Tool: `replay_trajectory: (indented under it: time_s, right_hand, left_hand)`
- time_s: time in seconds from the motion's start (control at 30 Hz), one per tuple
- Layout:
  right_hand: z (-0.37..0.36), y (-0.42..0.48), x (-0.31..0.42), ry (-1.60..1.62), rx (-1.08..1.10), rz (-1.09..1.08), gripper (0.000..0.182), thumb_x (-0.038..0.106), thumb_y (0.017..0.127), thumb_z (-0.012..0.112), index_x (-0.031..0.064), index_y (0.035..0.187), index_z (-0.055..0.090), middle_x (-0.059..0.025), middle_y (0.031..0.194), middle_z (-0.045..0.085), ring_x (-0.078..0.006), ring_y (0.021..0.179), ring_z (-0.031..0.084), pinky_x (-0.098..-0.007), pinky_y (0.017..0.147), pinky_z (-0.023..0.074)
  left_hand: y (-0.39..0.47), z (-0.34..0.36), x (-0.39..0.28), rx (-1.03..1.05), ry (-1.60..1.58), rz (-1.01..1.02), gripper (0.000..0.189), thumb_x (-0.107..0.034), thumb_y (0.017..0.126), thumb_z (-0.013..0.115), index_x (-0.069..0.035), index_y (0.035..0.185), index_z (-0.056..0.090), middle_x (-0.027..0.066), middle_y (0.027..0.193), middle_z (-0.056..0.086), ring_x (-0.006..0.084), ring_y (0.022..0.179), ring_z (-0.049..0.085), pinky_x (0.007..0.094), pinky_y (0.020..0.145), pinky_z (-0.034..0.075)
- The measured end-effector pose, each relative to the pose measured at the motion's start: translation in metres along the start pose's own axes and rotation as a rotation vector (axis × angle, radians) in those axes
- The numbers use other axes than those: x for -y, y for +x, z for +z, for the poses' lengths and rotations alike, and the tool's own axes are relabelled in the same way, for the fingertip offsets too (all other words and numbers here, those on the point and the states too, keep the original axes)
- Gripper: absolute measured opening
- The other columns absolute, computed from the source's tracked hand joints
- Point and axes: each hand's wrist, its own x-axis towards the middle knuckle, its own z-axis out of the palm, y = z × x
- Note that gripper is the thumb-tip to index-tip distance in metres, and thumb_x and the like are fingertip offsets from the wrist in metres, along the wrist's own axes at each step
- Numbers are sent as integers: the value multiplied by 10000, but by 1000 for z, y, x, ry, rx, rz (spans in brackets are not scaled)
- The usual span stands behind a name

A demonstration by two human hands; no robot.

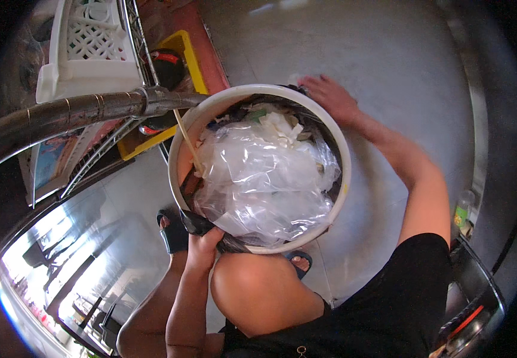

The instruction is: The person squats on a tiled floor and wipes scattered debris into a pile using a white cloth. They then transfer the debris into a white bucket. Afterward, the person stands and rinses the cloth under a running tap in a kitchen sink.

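Note:
A round, light-coloured waste bin (pixel 347 179) stands before me, filled with crumpled clear plastic (pixel 263 179). Pale crumpled paper (pixel 281 127) lies among the waste near the far side. A thin wooden stick (pixel 187 141) leans out over the left rim. My left hand (pixel 205 245) grips the gathered edge of the black bin liner (pixel 198 223) at the near left rim. Beyond the far right rim is my right hand (pixel 330 100), blurred, its fingertips beside a dark bit of liner. Whether those fingers hold anything is unclear.
At left, a metal rack post (pixel 106 107) reaches close to the bin's rim. A white plastic basket (pixel 90 71) sits on the rack, with a yellow crate (pixel 191 62) lower behind it. My knee (pixel 258 286) is against the near side. A plastic bottle (pixel 463 210) stands at right.

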Motion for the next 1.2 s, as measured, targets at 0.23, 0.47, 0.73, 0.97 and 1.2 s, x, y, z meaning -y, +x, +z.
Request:
replay_trajectory:
  time_s: [0.23, 0.47, 0.73, 0.97, 1.2]
  right_hand:
    - [-37, -95, 126, 499, 411, 270, 512, 183, 914, 490, 83, 1415, 500, -122, 1508, 460, -293, 1421, 396, -549, 1191, 274]
    - [16, -159, 234, 620, 134, 262, 395, 195, 918, 493, 117, 1291, 600, -124, 1384, 555, -323, 1328, 484, -479, 1141, 368]
    - [45, -166, 262, 622, 259, 449, 441, 168, 877, 620, 105, 1313, 620, -80, 1382, 585, -288, 1269, 541, -433, 1063, 456]
    - [64, -165, 255, 658, -522, 694, 383, -50, 838, 632, 99, 1186, 692, -55, 1254, 678, -291, 1165, 628, -381, 964, 519]
    - [9, -128, 114, 467, -1103, 1143, 294, -28, 889, 533, -7, 1143, 679, -182, 1196, 684, -329, 1121, 653, -380, 975, 491]
  left_hand:
    - [-3, 3, -8, -10, -13, -68, 495, -73, 829, 627, 10, 1311, 551, 60, 1249, 611, 202, 1140, 579, 362, 1009, 434]
    - [-15, 28, -22, 3, 77, -132, 433, -67, 862, 602, 7, 1287, 566, 57, 1175, 637, 181, 1055, 621, 329, 893, 509]
    - [-1, 105, -27, 97, -40, -55, 380, -116, 887, 563, 28, 1237, 539, 129, 1127, 647, 277, 993, 668, 466, 840, 581]
    - [55, 151, -45, 297, -205, 40, 338, -118, 929, 556, 46, 1223, 523, 157, 1161, 632, 300, 1043, 666, 480, 893, 594]
    - [117, 207, -80, 416, -411, 142, 396, -54, 967, 423, 227, 1245, 394, 353, 1288, 528, 486, 1190, 560, 472, 1068, 512]
